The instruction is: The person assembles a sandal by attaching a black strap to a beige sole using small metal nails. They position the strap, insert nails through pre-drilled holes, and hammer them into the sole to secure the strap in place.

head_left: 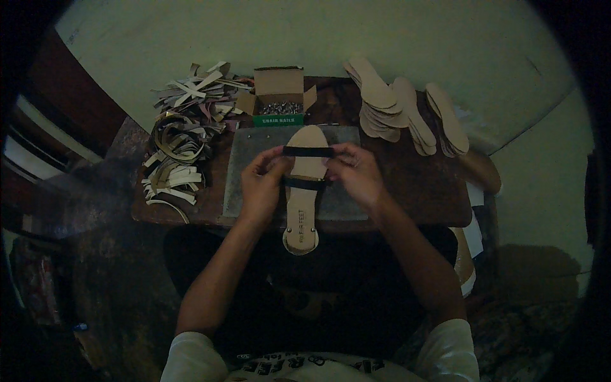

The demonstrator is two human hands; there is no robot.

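Observation:
A tan sandal sole (309, 167) lies lengthwise in front of me, its rounded toe end away from me and its heel past the table's near edge. Across the toe end runs a black strap (308, 151). My left hand (263, 181) pinches the strap's left end, and my right hand (358, 173) grips the right end. Both thumbs rest beside the sole's edges. A second black strap (304, 183) crosses the sole closer to me, just below my fingers. Two shiny nail heads (312, 230) show at the heel, which also bears dark printing.
Beneath the sole is a grey slab (245, 143) on the dark wooden table (420, 191). Behind it stands an open green box of nails (280, 120). Leather strips (178, 143) pile up at left. Stacked tan insoles (382, 102) lie at far right, by a person's arm (480, 170).

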